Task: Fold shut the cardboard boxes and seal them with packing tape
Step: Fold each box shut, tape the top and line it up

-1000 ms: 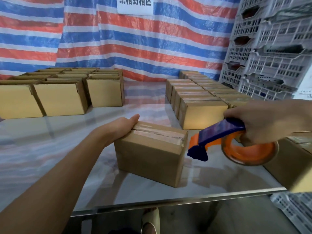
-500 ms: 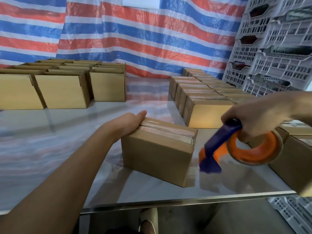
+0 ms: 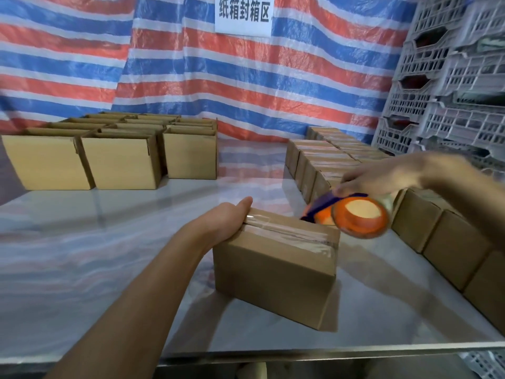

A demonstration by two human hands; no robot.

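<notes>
Plainly, the cardboard box (image 3: 273, 272) in hand sits near the front edge of the tabletop (image 3: 109, 255), its flaps folded down and a strip of clear tape running along the top seam. It looks light and probably slides easily on this glossy surface. Its walls and corners should be stiff, while the flaps would likely give under pressure at the seam, so the ends are the best places to brace it. The left hand (image 3: 226, 222) does that at the left end, with the thumb laid straight along the top edge. Its other fingers are hidden, so I cannot tell whether they curl. The right hand (image 3: 382, 179), blurred, has its fingers clenched round the blue handle of the orange tape dispenser (image 3: 358, 217), which hangs over the box's far right corner. Open boxes (image 3: 120, 160) stand in rows at the far left, and taped boxes (image 3: 322, 165) line the right side. A red, white and blue striped tarp (image 3: 246, 86) with a white sign (image 3: 243, 15) backs the room, and grey plastic crates (image 3: 451, 91) are stacked at the right.
</notes>
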